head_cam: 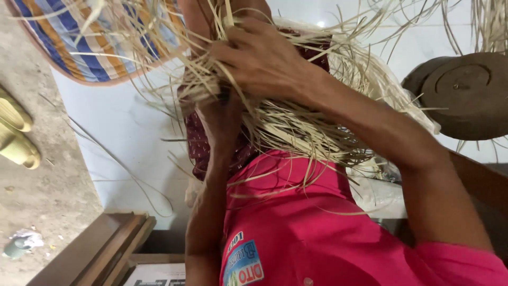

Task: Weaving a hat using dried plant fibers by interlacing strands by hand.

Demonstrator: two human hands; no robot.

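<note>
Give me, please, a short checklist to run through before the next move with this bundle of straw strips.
1. Right hand has a grip on the straw strips: ok, its fingers are closed over the top of the bundle.
2. Left hand has a grip from below: cannot tell, the strips hide its fingers.
3. Strips lie tidy: not ok, loose ends fan out in all directions.
4. Round brown disc is apart from both hands: ok, it lies off to the side.
5. Yellow sandals are out of the way: ok, they lie on the floor at the far edge.
</note>
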